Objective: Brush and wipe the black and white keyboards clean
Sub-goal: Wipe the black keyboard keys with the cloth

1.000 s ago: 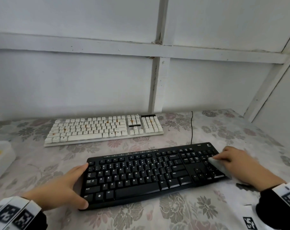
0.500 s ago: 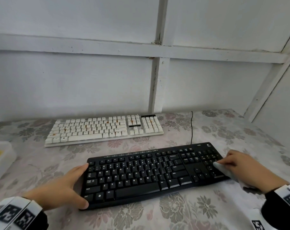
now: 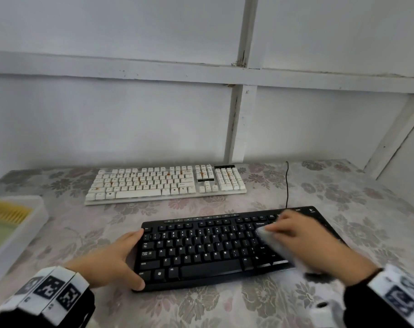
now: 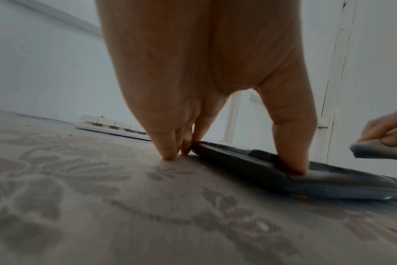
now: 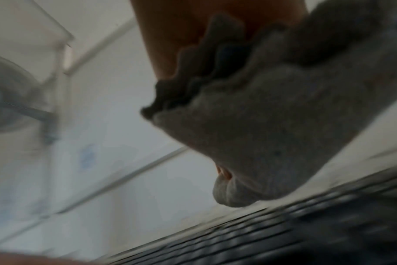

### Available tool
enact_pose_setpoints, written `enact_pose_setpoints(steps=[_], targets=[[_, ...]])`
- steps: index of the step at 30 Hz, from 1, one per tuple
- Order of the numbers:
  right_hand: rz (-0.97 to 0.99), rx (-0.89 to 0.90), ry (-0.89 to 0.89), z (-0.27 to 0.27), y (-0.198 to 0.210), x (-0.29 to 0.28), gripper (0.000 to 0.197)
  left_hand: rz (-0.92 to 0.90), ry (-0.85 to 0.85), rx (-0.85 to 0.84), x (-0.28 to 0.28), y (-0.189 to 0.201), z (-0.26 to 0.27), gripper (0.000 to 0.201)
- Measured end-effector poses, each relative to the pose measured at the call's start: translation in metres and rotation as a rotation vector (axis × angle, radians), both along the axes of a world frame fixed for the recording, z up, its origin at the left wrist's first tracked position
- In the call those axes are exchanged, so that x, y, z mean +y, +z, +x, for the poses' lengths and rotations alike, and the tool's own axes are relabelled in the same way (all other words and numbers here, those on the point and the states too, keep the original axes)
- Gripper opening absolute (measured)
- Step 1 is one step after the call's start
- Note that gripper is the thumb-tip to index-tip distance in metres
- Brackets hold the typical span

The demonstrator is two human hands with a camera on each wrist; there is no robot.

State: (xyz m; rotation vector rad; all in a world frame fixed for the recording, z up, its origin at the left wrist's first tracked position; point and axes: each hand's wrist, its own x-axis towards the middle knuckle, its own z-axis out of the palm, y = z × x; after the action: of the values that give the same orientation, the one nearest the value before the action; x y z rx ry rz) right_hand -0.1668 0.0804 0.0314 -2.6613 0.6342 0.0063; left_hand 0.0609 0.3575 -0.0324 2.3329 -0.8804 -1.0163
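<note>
The black keyboard (image 3: 208, 249) lies near me on the table, and the white keyboard (image 3: 165, 183), with orange stains on its keys, lies behind it. My left hand (image 3: 127, 256) braces the black keyboard's left end. In the left wrist view its thumb presses on the black keyboard (image 4: 249, 165) and its straight fingers touch the far corner. My right hand (image 3: 296, 235) grips a folded grey cloth (image 3: 269, 242) over the keys left of the number pad. The cloth (image 5: 272, 134) hangs just above the blurred black keyboard (image 5: 283, 236) in the right wrist view.
A white tray (image 3: 23, 233) holding a yellow-bristled brush (image 3: 9, 213) stands at the table's left edge. A black cable (image 3: 287, 183) runs from the black keyboard to the wall. A floral tablecloth (image 3: 224, 308) covers the table. White walls close the back and right.
My right hand has swept the cloth leftward from the number pad's right edge to the keys left of the pad. The left hand has stayed on the keyboard's left end.
</note>
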Motion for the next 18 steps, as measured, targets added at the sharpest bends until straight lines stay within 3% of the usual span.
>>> enact_pose_setpoints(steps=[4, 8, 18], targets=[[0.103, -0.045, 0.354, 0.05, -0.011, 0.086, 0.031, 0.001, -0.011, -0.001, -0.001, 0.001, -0.001, 0.122], [0.051, -0.107, 0.541, 0.09, -0.028, 0.136, 0.027, 0.031, -0.034, -0.015, -0.004, 0.002, -0.001, 0.12], [-0.106, -0.083, 0.549, 0.097, -0.057, 0.147, 0.017, -0.013, -0.037, -0.01, 0.0, -0.002, 0.005, 0.127]])
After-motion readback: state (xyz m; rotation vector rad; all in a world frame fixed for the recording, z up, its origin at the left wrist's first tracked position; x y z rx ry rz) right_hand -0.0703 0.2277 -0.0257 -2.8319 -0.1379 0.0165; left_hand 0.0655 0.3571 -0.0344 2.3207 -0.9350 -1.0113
